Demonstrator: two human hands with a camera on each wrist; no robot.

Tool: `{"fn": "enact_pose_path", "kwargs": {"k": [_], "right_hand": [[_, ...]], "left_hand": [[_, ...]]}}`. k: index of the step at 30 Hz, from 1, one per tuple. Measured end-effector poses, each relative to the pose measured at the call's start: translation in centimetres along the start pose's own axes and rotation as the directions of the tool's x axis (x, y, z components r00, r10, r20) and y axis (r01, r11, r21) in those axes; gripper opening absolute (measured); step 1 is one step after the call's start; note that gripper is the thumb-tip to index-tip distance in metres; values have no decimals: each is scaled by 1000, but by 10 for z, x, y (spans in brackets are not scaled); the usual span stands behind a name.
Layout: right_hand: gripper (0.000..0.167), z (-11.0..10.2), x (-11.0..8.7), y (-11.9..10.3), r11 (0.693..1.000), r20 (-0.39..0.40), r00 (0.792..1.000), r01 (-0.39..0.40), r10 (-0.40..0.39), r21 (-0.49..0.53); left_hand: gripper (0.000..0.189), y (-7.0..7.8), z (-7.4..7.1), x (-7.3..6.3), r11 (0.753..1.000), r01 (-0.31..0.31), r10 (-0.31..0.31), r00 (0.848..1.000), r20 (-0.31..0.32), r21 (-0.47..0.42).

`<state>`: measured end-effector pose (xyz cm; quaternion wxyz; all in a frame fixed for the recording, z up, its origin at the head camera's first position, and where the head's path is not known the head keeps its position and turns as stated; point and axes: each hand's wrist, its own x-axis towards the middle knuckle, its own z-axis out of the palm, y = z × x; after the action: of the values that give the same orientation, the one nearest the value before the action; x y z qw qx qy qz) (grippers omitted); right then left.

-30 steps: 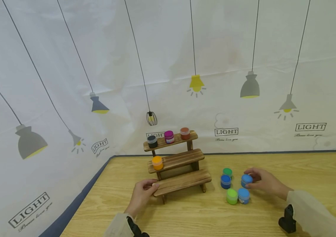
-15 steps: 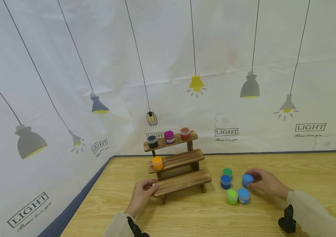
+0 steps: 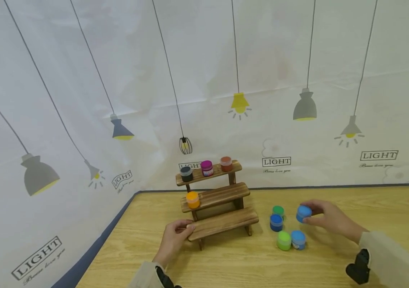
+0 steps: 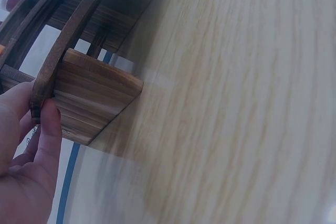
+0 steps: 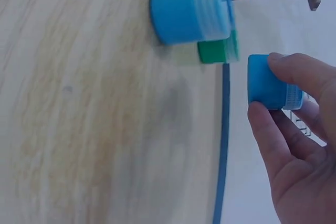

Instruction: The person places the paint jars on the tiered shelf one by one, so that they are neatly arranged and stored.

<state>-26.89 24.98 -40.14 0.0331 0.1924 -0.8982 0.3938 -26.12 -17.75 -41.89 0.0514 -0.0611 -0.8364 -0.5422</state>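
Head view: R hand (image 3: pixel 328 219) pinches light-blue jar (image 3: pixel 303 213) w/ thumb + fingers, jar apparently lifted off table (image 3: pixel 370 200), at 2 o'clock from the four-jar cluster (image 3: pixel 284 229). L hand (image 3: pixel 174 239) grips wooden step rack (image 3: pixel 222 218) at lowest step's 9 o'clock end, fingers curled over edge.
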Motion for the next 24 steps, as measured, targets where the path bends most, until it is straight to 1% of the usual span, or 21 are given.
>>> {"fn": "enact_pose_path", "kwargs": {"k": [6, 8, 12, 15, 20, 24], "right_hand": [[49, -4, 4, -23, 998, 2, 999, 50, -50, -23], [50, -5, 7, -31, 996, 1, 996, 87, -87, -19], [50, -4, 11, -46, 992, 4, 992, 125, -125, -7], [49, 0, 14, -59, 985, 30, 985, 167, -168, 30], [47, 9, 24, -83, 960, 103, 959, 252, -264, 122], [47, 21, 36, -97, 949, 153, 946, 256, -286, 186]], "left_hand": [[30, 0, 1, 0, 1000, 17, -17, 1000, 13, -8], [29, 0, 1, 0, 1000, 14, -14, 1000, 8, -8], [29, 0, 2, 0, 1000, -2, 2, 1000, 4, -15], [29, -1, 2, 0, 1000, -8, 9, 1000, 6, -21], [29, -2, 1, 0, 1000, -12, 12, 1000, 0, -21], [29, -4, 1, 1, 1000, -15, 15, 1000, -5, -23]]}}
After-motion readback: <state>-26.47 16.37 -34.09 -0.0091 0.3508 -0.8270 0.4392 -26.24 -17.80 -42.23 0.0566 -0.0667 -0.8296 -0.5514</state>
